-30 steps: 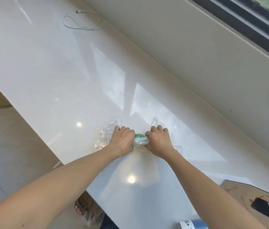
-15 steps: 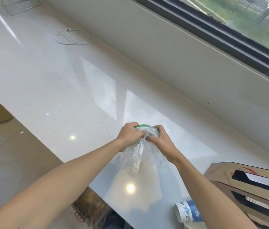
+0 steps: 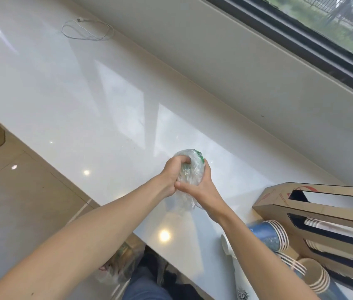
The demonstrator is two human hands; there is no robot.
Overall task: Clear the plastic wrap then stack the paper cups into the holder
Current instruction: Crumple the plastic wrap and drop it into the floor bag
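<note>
Above the glossy white worktop (image 3: 67, 89), near its front edge, both hands are meeting around a crumpled ball of clear plastic wrap (image 3: 189, 169) with a bit of green print showing at its top. The left hand (image 3: 174, 173) is pressing in from the left with its fingers curled tight into the wrap, and the right hand (image 3: 201, 187) is cupping it from the right and below, fingers closed around the bundle, so the two hands are touching at the thumbs. A loose tail of wrap is hanging down beneath them. To the right, a brown cardboard cup holder (image 3: 314, 202) is lying on the worktop with long cut-out slots, and white cup rims are showing through one slot. Just in front of it, stacks of paper cups (image 3: 273, 234) are lying on their sides, partly hidden by the right forearm. Far off at the back left, a coiled white cable (image 3: 87, 30) is resting on the worktop.
</note>
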